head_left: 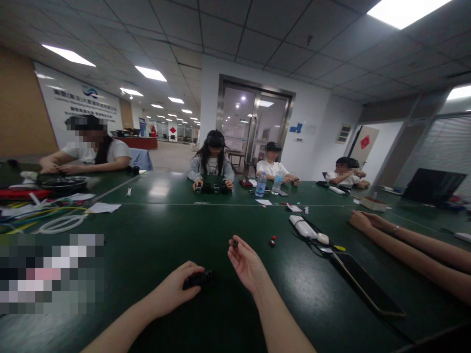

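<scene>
My left hand [176, 289] rests on the dark green table [165, 235], fingers curled around a small black block-like part [200, 279]. My right hand [246, 264] is raised palm up just to its right, thumb and forefinger pinching a tiny black piece [235, 242]. A small red and black piece [273, 240] lies on the table a little beyond my right hand.
A white gadget with cables [307, 229] and a dark tablet [364, 282] lie to the right, beside another person's forearms [405, 245]. Coloured wires and tubing [47, 218] are at the left. Several people sit across the table, with two water bottles [260, 185].
</scene>
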The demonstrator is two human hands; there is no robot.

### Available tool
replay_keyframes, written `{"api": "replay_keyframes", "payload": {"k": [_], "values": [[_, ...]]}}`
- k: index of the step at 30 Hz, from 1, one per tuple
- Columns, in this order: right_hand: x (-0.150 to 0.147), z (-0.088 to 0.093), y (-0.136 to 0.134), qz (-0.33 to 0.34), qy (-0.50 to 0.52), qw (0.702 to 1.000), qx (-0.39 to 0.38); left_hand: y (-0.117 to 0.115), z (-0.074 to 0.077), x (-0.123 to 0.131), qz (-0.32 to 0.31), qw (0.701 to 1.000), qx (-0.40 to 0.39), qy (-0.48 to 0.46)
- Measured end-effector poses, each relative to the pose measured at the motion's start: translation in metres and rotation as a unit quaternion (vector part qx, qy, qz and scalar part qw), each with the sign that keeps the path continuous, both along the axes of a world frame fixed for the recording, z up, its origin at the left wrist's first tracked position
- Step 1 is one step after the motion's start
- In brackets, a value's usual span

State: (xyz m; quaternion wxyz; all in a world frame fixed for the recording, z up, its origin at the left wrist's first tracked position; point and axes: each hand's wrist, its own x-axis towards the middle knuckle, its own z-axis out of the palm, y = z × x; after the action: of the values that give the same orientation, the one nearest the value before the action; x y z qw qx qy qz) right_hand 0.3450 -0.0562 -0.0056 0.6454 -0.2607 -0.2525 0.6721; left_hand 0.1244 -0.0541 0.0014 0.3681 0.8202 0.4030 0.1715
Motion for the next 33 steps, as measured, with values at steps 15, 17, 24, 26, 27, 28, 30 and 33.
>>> {"api": "replay_keyframes", "payload": {"k": [15, 17, 24, 26, 27, 28, 30, 33], "values": [[-0.003, -0.002, 0.0, -0.029, -0.126, 0.992, -0.013, 0.002, -0.005, -0.003, 0.001, 1.0, 0.004, -0.015], [-0.007, -0.002, -0.001, -0.015, -0.191, 0.982, 0.003, 0.001, -0.004, -0.002, 0.0, 1.0, 0.01, -0.018], [-0.023, -0.002, -0.008, 0.081, -0.457, 0.877, 0.123, 0.002, -0.004, -0.001, 0.001, 1.0, 0.013, -0.015], [-0.024, -0.001, -0.011, 0.087, -0.502, 0.851, 0.131, 0.002, -0.004, -0.002, -0.001, 1.0, 0.008, -0.02], [-0.025, 0.0, -0.012, 0.09, -0.516, 0.842, 0.132, 0.002, -0.003, -0.002, -0.003, 1.0, 0.007, -0.023], [-0.025, 0.001, -0.013, 0.092, -0.529, 0.833, 0.134, 0.001, -0.002, -0.002, -0.004, 1.0, 0.006, -0.026], [-0.026, 0.003, -0.016, 0.094, -0.558, 0.812, 0.144, -0.001, 0.001, -0.001, -0.007, 1.0, 0.003, -0.028], [-0.028, 0.004, -0.018, 0.096, -0.605, 0.773, 0.163, -0.003, 0.005, 0.0, -0.006, 1.0, 0.005, -0.024]]}}
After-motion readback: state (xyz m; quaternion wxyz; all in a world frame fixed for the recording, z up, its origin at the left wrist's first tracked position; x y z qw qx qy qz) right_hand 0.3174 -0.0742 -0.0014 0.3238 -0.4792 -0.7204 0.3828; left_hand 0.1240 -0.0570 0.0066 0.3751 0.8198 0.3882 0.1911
